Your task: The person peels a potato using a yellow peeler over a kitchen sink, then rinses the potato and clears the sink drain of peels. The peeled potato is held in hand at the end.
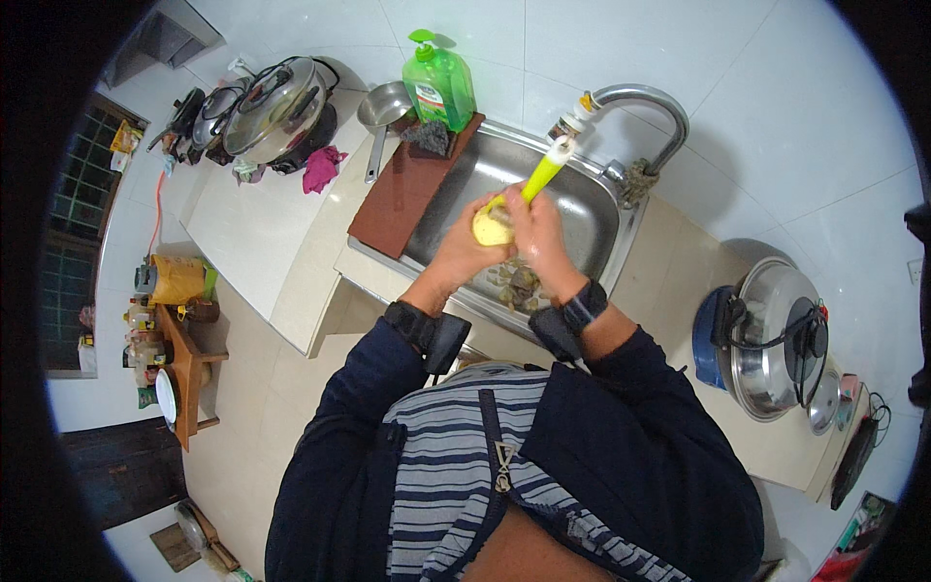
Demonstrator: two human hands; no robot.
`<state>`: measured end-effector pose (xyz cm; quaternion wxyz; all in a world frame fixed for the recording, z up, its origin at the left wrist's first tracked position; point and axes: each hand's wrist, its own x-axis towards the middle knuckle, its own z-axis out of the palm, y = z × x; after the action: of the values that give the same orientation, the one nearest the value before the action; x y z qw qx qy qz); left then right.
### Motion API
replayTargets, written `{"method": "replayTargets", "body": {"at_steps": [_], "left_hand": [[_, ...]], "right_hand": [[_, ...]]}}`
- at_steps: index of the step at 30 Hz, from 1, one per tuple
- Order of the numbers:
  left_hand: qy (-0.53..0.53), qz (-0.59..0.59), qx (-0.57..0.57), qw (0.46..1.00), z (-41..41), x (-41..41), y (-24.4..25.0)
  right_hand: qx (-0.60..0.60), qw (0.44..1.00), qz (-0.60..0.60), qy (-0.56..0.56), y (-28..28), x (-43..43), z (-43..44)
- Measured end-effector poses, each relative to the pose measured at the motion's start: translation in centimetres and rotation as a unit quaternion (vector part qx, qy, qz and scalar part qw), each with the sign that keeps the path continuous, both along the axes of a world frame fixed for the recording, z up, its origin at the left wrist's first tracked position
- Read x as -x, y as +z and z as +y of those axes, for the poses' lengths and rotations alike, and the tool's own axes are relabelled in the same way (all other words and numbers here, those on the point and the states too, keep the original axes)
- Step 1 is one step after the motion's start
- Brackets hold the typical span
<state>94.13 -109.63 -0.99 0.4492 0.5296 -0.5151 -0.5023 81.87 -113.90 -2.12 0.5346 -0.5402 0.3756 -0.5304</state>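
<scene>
Over the stainless steel sink (473, 169), my left hand (465, 246) grips a pale yellow, peeled potato (492, 230). My right hand (540, 227) is closed around a yellow-green peeler (542, 178), whose handle points up toward the faucet. The peeler's head is blurred against the potato and partly covered by my fingers. Brownish peelings (520, 285) lie in the sink's near end, below my hands. Above the handle's white tip hangs the nozzle (571, 125) of a curved metal faucet (673, 120).
Left of the sink, a brown board (400, 196) overlaps its rim, with a dark scouring pad (429, 138) and a green pump bottle (438, 87) at its far end. A small metal saucepan (385, 105) stands beside them. A large lidded electric pan (774, 338) occupies the right counter.
</scene>
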Motion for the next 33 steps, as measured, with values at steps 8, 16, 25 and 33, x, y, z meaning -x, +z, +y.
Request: {"method": "replayTargets", "body": {"at_steps": [8, 16, 25, 33], "left_hand": [[0.012, -0.228, 0.066, 0.971, 0.2, -0.3, 1.2], [0.000, -0.344, 0.123, 0.931, 0.9, 0.5, 1.4], [0.034, 0.165, -0.160, 0.972, 0.5, 0.0, 0.7], [-0.029, 0.247, -0.159, 0.955, 1.4, 0.6, 1.0]], "right_hand": [[-0.090, 0.993, -0.067, 0.023, -0.1, 0.7, -0.7], [-0.112, 0.990, 0.020, -0.078, -0.8, 1.0, -2.0], [-0.197, 0.953, -0.229, 0.032, 1.4, 1.0, 0.4], [-0.168, 0.983, -0.033, -0.059, -1.6, 2.0, -2.5]]}}
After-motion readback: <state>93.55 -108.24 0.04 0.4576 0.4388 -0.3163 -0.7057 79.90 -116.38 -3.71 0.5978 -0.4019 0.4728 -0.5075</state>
